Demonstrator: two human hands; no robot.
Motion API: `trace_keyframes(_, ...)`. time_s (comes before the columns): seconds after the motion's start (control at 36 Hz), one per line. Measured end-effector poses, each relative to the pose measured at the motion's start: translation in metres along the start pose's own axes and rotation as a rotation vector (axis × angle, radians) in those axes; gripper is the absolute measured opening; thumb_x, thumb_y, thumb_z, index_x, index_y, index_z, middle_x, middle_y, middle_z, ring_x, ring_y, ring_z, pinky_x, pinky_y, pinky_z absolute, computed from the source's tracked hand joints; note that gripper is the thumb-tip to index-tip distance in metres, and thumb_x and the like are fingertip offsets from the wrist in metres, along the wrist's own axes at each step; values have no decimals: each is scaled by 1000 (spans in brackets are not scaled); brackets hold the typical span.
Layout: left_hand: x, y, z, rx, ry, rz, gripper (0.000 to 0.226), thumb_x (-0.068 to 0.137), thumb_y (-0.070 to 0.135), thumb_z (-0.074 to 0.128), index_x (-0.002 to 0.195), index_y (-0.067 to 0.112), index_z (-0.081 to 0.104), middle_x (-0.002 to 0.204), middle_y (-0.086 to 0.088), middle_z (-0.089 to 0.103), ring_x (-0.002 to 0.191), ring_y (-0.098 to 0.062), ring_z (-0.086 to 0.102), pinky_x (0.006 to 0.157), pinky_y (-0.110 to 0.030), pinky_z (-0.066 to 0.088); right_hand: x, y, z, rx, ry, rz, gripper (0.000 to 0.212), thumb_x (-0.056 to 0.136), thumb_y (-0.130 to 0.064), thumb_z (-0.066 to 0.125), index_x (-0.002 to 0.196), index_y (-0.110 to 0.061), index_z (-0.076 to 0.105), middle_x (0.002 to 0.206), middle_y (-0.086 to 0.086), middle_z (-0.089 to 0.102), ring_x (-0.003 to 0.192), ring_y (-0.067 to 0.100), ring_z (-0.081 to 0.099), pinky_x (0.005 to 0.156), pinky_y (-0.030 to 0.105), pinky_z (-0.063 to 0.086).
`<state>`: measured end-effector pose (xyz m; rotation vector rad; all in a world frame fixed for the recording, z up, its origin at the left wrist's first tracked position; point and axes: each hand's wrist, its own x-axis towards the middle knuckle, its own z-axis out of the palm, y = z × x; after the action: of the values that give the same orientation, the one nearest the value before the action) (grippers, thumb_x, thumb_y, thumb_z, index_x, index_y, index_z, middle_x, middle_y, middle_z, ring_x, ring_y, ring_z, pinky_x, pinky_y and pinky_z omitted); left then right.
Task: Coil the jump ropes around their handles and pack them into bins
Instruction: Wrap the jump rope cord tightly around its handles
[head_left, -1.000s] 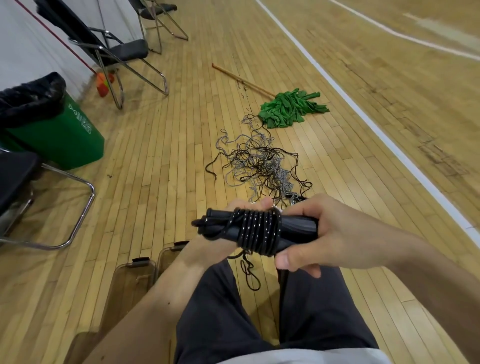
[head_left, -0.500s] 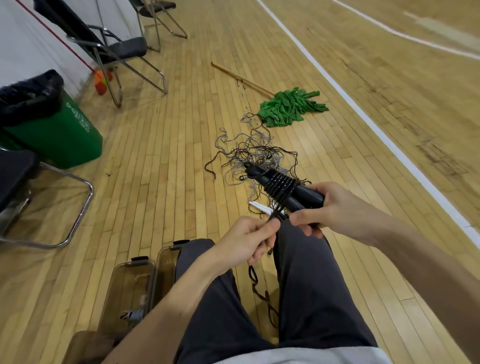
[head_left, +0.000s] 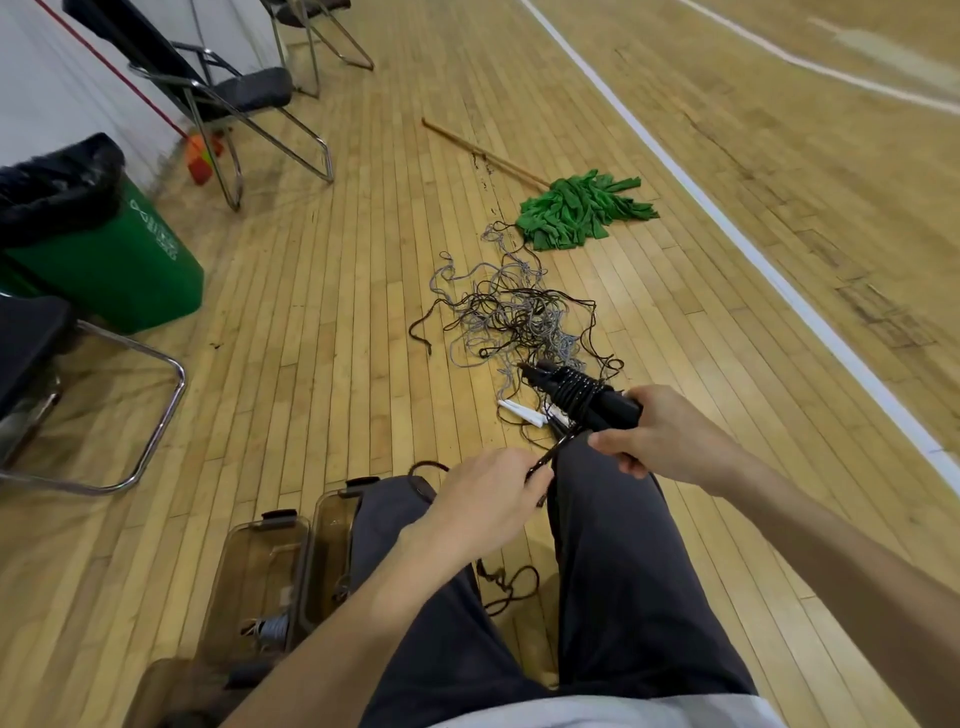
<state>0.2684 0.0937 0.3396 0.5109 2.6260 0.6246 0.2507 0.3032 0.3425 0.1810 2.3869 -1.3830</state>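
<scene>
Black handles (head_left: 582, 397) now tilt away; right hand (head_left: 670, 441) grips their stiff ends, left hand (head_left: 488, 501) pinches limp, light rope (head_left: 556, 451) just below them; likely needs tension.

Three chairs (head_left: 236, 91), three bins (head_left: 244, 577), one mop (head_left: 576, 210), one trash can (head_left: 119, 265)

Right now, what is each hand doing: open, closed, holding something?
Left hand: closed, pinching the black rope.
Right hand: closed around the black handles, rope coiled on them.
</scene>
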Motion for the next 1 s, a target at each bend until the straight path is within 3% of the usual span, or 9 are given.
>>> trace_keyframes(0.14,-4,6,2,429,78,72,37,109,37,24,113,18,56,83,0,56,67,-18,45,61,-30,35,6,3,6,-5,6,24,18,89,-18,76,96,-11,60,56,2,63,46,11,57,51,23,48)
trace_keyframes(0.28,-5,17,-4,583,45,94,32,110,31,30,123,14,54,100,-5,66,80,-24,60,65,-32,39,17,7,10,13,14,71,16,89,-15,75,91,-4,63,56,5,63,48,16,57,51,25,49)
trace_keyframes(0.47,0,21,-22,710,20,142,17,106,16,45,114,14,59,94,-4,66,85,-26,65,65,-34,42,25,12,20,-82,25,95,18,87,-15,75,92,-3,61,57,6,64,45,16,57,52,30,50)
trace_keyframes(0.53,2,21,-30,711,17,177,14,106,17,47,110,14,59,80,1,56,78,-24,62,67,-34,48,26,11,22,-136,10,91,17,88,-14,73,90,-3,60,58,7,64,41,14,56,48,26,47)
trace_keyframes(0.58,3,22,-39,724,17,238,13,105,19,49,108,14,60,70,4,44,72,-20,57,68,-34,54,25,8,24,-203,-42,95,16,88,-14,72,90,-3,61,61,9,65,43,15,57,48,26,47)
trace_keyframes(0.69,4,31,-58,796,-57,350,24,105,31,48,109,12,61,83,0,54,75,-19,59,69,-31,54,21,-4,28,-317,-222,129,10,90,-11,69,88,-5,61,61,5,66,43,13,58,49,25,49)
trace_keyframes(0.81,8,41,-78,852,-103,387,30,103,39,49,108,12,61,78,2,47,75,-18,54,67,-30,48,14,-15,31,-341,-342,125,15,90,-12,69,94,2,68,70,9,69,53,17,60,51,24,50)
trace_keyframes(1.0,14,42,-101,879,-130,444,43,97,53,48,104,14,64,80,4,54,81,-20,59,73,-36,54,-3,-32,36,-365,-489,43,23,90,-18,71,98,4,70,73,9,70,57,18,59,49,23,46)
